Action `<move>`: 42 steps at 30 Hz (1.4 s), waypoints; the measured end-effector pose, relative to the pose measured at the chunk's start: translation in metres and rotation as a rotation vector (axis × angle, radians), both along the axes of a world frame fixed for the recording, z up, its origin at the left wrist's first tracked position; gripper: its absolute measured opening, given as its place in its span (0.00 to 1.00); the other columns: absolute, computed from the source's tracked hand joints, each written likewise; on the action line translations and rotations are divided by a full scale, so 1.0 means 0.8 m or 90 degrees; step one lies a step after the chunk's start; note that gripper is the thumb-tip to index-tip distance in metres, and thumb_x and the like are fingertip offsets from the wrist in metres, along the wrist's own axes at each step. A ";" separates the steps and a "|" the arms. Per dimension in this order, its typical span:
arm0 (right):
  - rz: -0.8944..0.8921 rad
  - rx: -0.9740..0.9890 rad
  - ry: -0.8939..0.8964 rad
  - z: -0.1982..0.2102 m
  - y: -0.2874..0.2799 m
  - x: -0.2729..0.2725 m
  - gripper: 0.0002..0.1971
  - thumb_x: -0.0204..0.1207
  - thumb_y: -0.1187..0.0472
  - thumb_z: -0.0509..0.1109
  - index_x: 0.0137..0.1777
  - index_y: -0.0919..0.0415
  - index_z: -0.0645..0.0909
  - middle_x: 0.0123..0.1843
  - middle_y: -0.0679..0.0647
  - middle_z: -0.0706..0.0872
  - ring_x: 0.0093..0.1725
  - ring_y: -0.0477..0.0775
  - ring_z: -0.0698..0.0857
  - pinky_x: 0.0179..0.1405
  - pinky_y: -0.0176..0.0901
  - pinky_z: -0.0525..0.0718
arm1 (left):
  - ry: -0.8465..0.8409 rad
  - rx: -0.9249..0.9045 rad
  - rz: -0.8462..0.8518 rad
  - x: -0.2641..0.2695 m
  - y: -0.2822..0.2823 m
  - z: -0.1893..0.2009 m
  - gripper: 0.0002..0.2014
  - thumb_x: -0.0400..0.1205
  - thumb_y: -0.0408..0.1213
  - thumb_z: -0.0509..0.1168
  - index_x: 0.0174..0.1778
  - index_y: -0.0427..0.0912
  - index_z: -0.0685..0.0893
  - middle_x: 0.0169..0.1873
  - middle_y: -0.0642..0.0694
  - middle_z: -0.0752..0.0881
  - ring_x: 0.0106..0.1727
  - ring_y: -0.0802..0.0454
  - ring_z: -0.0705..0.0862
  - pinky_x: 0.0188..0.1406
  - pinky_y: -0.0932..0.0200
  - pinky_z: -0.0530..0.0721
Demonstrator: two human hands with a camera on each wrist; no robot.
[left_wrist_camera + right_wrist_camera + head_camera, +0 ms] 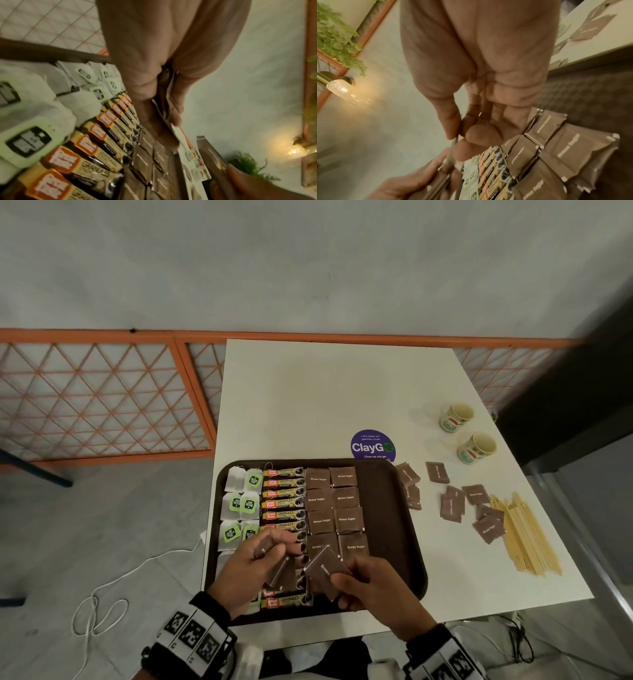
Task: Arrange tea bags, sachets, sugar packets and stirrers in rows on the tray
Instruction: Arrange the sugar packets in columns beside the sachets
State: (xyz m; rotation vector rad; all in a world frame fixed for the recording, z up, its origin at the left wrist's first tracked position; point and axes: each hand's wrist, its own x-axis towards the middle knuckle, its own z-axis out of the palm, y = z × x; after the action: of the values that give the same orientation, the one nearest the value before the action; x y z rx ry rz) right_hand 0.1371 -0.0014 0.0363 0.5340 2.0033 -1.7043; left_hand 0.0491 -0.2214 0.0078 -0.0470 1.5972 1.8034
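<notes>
Brown sugar packets (270,559) sit pinched in the left hand (246,570); the right hand (373,587) pinches one packet (325,568). Lay it flat, edges lined up, on the tray (394,529).

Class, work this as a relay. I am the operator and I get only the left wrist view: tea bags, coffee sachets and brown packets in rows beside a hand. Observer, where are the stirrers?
Observer: The wooden stirrers lie in a pile on the table, right of the tray. None is on it.
Operator: Are any sugar packets off the tray?
Observer: Yes. Loose brown sugar packets lie scattered on the table between the tray and the stirrers.
Operator: Is there room on the tray?
Observer: A bare strip runs down the tray's right side, beside the two sugar columns.
</notes>
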 end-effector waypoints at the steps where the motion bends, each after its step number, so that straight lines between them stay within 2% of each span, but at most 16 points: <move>1: 0.015 0.000 -0.001 0.000 0.003 0.000 0.10 0.80 0.62 0.72 0.50 0.71 0.80 0.39 0.58 0.91 0.35 0.52 0.88 0.36 0.40 0.83 | 0.000 -0.017 -0.050 0.002 -0.003 -0.001 0.10 0.87 0.29 0.59 0.60 0.36 0.84 0.52 0.39 0.90 0.56 0.38 0.88 0.53 0.40 0.89; 5: 0.143 0.043 -0.019 -0.009 -0.003 0.002 0.11 0.80 0.62 0.72 0.50 0.71 0.77 0.37 0.56 0.89 0.31 0.48 0.86 0.29 0.37 0.79 | -0.026 -0.083 -0.301 0.019 -0.003 0.005 0.09 0.88 0.37 0.60 0.56 0.39 0.84 0.49 0.37 0.90 0.50 0.42 0.91 0.56 0.47 0.89; 7: 0.154 0.024 -0.035 -0.019 -0.011 0.010 0.11 0.78 0.61 0.74 0.47 0.68 0.78 0.35 0.52 0.88 0.29 0.47 0.85 0.28 0.36 0.78 | 0.011 -0.135 -0.398 0.029 -0.001 0.003 0.06 0.88 0.38 0.61 0.52 0.48 0.84 0.48 0.42 0.91 0.49 0.53 0.90 0.53 0.58 0.87; 8: 0.143 0.014 -0.047 -0.024 -0.014 0.016 0.09 0.77 0.61 0.75 0.47 0.66 0.79 0.35 0.51 0.88 0.29 0.47 0.84 0.28 0.35 0.78 | 0.034 -0.163 -0.429 0.034 -0.001 0.001 0.07 0.88 0.39 0.61 0.52 0.52 0.84 0.49 0.47 0.91 0.48 0.58 0.89 0.52 0.63 0.85; 10: 0.100 0.006 -0.078 -0.032 -0.018 0.026 0.08 0.76 0.60 0.76 0.48 0.63 0.82 0.37 0.51 0.89 0.30 0.47 0.84 0.28 0.34 0.78 | 0.051 -0.194 -0.436 0.038 -0.003 -0.006 0.08 0.88 0.39 0.61 0.57 0.51 0.84 0.50 0.47 0.91 0.49 0.61 0.87 0.53 0.65 0.84; 14: -0.011 -0.008 -0.076 -0.029 -0.022 0.018 0.05 0.78 0.65 0.74 0.51 0.65 0.87 0.36 0.53 0.88 0.32 0.46 0.82 0.28 0.34 0.76 | -0.034 -0.123 -0.306 0.039 0.002 -0.009 0.09 0.89 0.32 0.58 0.61 0.39 0.82 0.48 0.28 0.88 0.45 0.45 0.88 0.50 0.50 0.88; 17: -0.079 0.060 -0.002 -0.030 0.000 -0.045 0.04 0.79 0.67 0.72 0.49 0.62 0.89 0.37 0.49 0.91 0.32 0.40 0.84 0.28 0.27 0.77 | -0.031 -0.118 -0.195 0.030 0.003 -0.002 0.08 0.89 0.31 0.57 0.53 0.33 0.81 0.43 0.35 0.89 0.44 0.40 0.89 0.52 0.46 0.88; 20: -0.131 0.160 0.038 -0.048 0.035 -0.131 0.03 0.78 0.65 0.74 0.45 0.62 0.89 0.35 0.52 0.89 0.32 0.45 0.81 0.31 0.33 0.78 | -0.044 -0.074 -0.089 0.022 -0.012 0.004 0.09 0.89 0.28 0.56 0.53 0.30 0.82 0.47 0.33 0.89 0.52 0.35 0.89 0.59 0.41 0.86; 22: -0.134 0.216 0.036 -0.059 0.050 -0.181 0.05 0.76 0.64 0.76 0.44 0.66 0.89 0.33 0.53 0.87 0.30 0.45 0.79 0.32 0.34 0.78 | -0.083 -0.041 -0.007 0.018 -0.027 0.011 0.10 0.88 0.27 0.56 0.56 0.31 0.83 0.50 0.31 0.89 0.56 0.35 0.88 0.61 0.39 0.86; 25: -0.124 0.265 0.016 -0.077 0.059 -0.232 0.07 0.73 0.61 0.79 0.42 0.67 0.89 0.27 0.53 0.85 0.25 0.45 0.79 0.24 0.31 0.77 | -0.142 0.009 0.115 0.015 -0.048 0.019 0.11 0.87 0.27 0.56 0.58 0.30 0.83 0.52 0.31 0.90 0.57 0.33 0.88 0.59 0.31 0.85; 27: -0.107 0.299 -0.017 -0.095 0.061 -0.254 0.08 0.71 0.59 0.81 0.42 0.65 0.90 0.28 0.53 0.86 0.27 0.46 0.81 0.28 0.35 0.79 | -0.141 0.022 0.164 0.012 -0.058 0.023 0.11 0.87 0.27 0.57 0.58 0.29 0.83 0.51 0.31 0.90 0.56 0.32 0.89 0.61 0.25 0.81; 29: -0.077 0.324 -0.052 -0.112 0.061 -0.267 0.11 0.69 0.55 0.82 0.40 0.64 0.90 0.30 0.54 0.88 0.31 0.49 0.85 0.35 0.40 0.85 | -0.141 0.037 0.203 0.006 -0.066 0.026 0.10 0.86 0.26 0.57 0.58 0.27 0.82 0.50 0.31 0.90 0.53 0.35 0.90 0.59 0.30 0.82; 32: -0.083 0.393 -0.069 -0.116 0.058 -0.269 0.17 0.64 0.48 0.83 0.43 0.61 0.91 0.41 0.55 0.91 0.45 0.54 0.88 0.49 0.43 0.86 | -0.134 0.074 0.243 -0.006 -0.070 0.034 0.10 0.86 0.25 0.56 0.58 0.25 0.80 0.48 0.31 0.89 0.53 0.32 0.88 0.59 0.31 0.83; 36: -0.096 0.442 0.057 -0.051 0.032 -0.229 0.13 0.68 0.49 0.81 0.40 0.56 0.84 0.40 0.51 0.89 0.46 0.53 0.88 0.42 0.41 0.80 | -0.106 0.141 0.274 -0.023 -0.063 0.039 0.10 0.86 0.25 0.55 0.57 0.28 0.81 0.48 0.33 0.89 0.55 0.31 0.87 0.46 0.39 0.90; 39: 0.061 0.309 0.108 0.011 -0.006 -0.175 0.15 0.75 0.44 0.75 0.44 0.57 0.85 0.38 0.49 0.89 0.39 0.46 0.87 0.37 0.35 0.79 | -0.107 0.181 0.266 -0.040 -0.041 0.042 0.10 0.84 0.26 0.58 0.58 0.29 0.81 0.53 0.32 0.89 0.58 0.32 0.88 0.52 0.30 0.88; 42: 0.174 0.112 0.054 0.039 -0.047 -0.126 0.20 0.78 0.41 0.70 0.47 0.59 0.86 0.37 0.52 0.89 0.32 0.42 0.83 0.33 0.32 0.81 | -0.125 0.218 0.254 -0.053 -0.009 0.046 0.11 0.84 0.26 0.57 0.58 0.29 0.81 0.55 0.30 0.89 0.57 0.35 0.90 0.47 0.41 0.92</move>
State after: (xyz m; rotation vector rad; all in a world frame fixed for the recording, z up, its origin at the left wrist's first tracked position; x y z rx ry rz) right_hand 0.0363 -0.0388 0.0679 0.2332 2.1857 -1.4184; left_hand 0.0070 -0.2283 0.0450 -0.3950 1.1820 2.2764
